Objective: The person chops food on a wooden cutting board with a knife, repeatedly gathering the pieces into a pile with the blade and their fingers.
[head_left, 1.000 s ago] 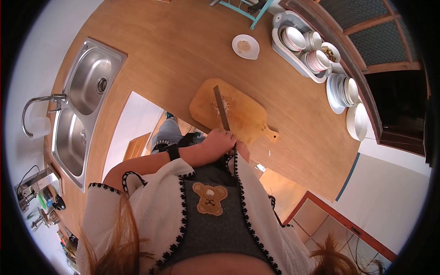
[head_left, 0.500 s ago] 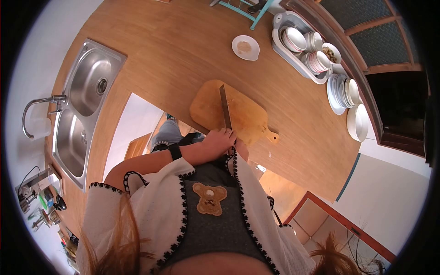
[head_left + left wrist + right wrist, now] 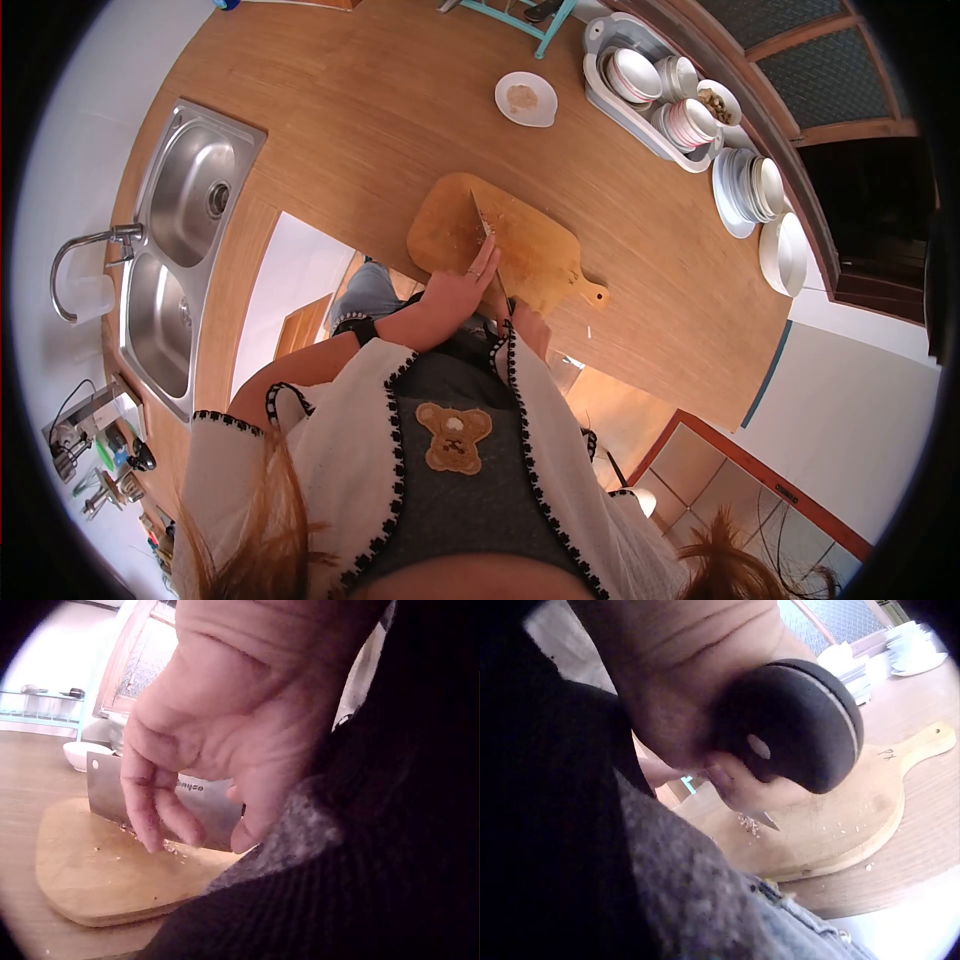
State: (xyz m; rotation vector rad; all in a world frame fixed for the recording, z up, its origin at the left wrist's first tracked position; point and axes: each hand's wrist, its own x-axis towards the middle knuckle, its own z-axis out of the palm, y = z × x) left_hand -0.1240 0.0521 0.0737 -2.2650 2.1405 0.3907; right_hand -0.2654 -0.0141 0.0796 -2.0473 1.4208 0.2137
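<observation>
The right hand (image 3: 530, 328) grips the black-handled, rectangular steel cleaver (image 3: 214, 802), its long axis running to eleven o'clock! Left hand (image 3: 455, 295), two fingers outstretched, is nearer the cutting end.

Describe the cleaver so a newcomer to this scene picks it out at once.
On the wooden countertop, right of the double sink in the head view, lies a wooden cutting board. The cleaver stands edge-down over it, its black handle in the right hand. Against the wood, its broad steel blade stands out, with a round hole in the far top corner.
</observation>
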